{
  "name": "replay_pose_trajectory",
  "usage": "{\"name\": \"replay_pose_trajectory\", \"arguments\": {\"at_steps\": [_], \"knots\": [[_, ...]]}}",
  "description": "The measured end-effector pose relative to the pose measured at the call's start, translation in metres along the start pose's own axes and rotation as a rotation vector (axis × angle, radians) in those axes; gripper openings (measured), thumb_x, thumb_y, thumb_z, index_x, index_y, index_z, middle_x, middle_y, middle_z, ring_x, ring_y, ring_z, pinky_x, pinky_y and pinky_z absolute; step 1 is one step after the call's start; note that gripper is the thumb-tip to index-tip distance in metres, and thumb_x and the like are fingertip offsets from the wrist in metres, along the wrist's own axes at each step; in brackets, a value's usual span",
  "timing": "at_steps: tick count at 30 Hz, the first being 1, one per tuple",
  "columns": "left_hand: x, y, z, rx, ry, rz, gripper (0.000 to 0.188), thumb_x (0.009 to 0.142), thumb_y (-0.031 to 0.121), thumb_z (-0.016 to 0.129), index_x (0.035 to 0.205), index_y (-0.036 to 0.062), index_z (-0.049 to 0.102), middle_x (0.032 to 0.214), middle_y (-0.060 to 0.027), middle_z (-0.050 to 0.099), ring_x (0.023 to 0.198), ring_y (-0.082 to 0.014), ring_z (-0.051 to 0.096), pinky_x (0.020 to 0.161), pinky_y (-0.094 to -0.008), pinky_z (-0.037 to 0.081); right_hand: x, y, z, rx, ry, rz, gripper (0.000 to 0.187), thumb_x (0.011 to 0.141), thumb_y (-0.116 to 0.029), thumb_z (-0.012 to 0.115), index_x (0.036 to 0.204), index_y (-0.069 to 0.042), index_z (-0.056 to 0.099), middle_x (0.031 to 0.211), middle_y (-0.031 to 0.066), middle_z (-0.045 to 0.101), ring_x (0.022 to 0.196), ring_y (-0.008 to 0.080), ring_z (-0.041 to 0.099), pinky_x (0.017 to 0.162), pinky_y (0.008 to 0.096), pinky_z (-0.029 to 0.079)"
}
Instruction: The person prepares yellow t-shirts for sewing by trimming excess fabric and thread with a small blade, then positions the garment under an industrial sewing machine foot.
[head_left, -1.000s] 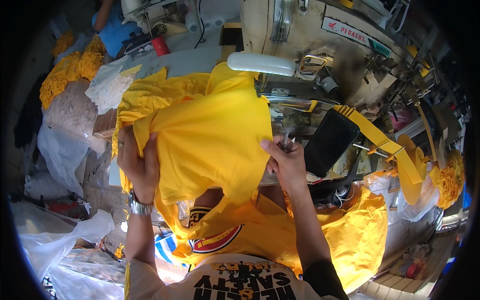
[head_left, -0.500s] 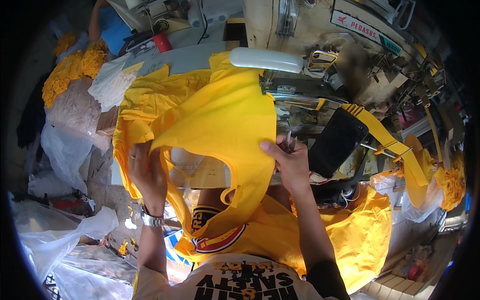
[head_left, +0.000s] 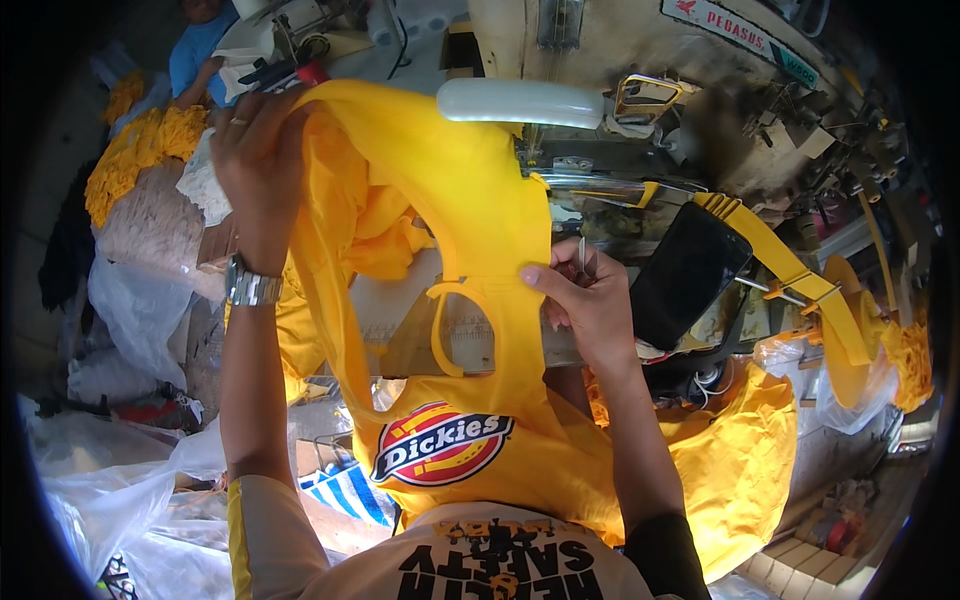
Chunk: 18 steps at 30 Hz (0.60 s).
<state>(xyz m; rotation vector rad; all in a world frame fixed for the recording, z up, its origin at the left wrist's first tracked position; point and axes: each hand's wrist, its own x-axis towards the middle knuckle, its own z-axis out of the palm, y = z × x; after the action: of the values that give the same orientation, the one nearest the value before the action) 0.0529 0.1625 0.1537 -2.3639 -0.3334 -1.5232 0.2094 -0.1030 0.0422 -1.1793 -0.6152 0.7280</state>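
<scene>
A yellow garment (head_left: pixel 400 130) with a round printed patch (head_left: pixel 443 443) spreads from the sewing machine's needle area (head_left: pixel 535 165) down over my lap. My left hand (head_left: pixel 262 150), with a ring and a wristwatch, is closed on the garment's far left part and holds it raised. At the right edge of the cloth, my right hand (head_left: pixel 592 300) pinches it between thumb and fingers. A slim metal tool (head_left: pixel 581 253), its kind unclear, pokes up from that same hand. A narrow yellow binding loop (head_left: pixel 440 330) hangs at an opening in the cloth.
A pale oblong cover (head_left: pixel 520 102) juts over the needle area. Right of my right hand lies a black phone (head_left: pixel 690 270), beside a yellow strip (head_left: pixel 790 265) running to a reel. Yellow cloth heaps (head_left: pixel 150 135) and a person in blue (head_left: pixel 205 50) are far left.
My left hand has moved up and away from me, lifting the cloth's left part. The printed patch has come into fuller view on my lap. My right hand keeps its pinch, nearly in place.
</scene>
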Motion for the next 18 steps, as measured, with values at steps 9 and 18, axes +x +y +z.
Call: {"name": "replay_pose_trajectory", "arguments": {"at_steps": [9, 18], "knots": [[-0.114, 0.182, -0.017, -0.925, -0.457, -0.951, 0.048, 0.090, 0.004, 0.062, 0.133, 0.0007, 0.039, 0.095, -0.0083, 0.066, 0.076, -0.0121, 0.060, 0.068, -0.0262, 0.050, 0.003, -0.004, 0.002, 0.077, -0.010, 0.098, 0.015, 0.083, -0.012, 0.074, 0.080, -0.003, 0.063, 0.062, -0.0041, 0.056, 0.046, -0.0005, 0.042, 0.041, 0.0175, 0.031], [-0.054, 0.156, 0.007, -0.706, -0.231, -0.603, 0.030, 0.083, -0.001, 0.067, 0.113, 0.0048, 0.069, 0.071, -0.0067, 0.052, 0.056, -0.0122, 0.048, 0.052, -0.0275, 0.037, 0.013, -0.030, 0.017, -0.082, 0.072, -0.150, 0.032, 0.083, -0.003, 0.070, 0.114, -0.003, 0.062, 0.065, -0.0049, 0.053, 0.053, -0.0003, 0.042, 0.046, 0.0171, 0.032]]}}
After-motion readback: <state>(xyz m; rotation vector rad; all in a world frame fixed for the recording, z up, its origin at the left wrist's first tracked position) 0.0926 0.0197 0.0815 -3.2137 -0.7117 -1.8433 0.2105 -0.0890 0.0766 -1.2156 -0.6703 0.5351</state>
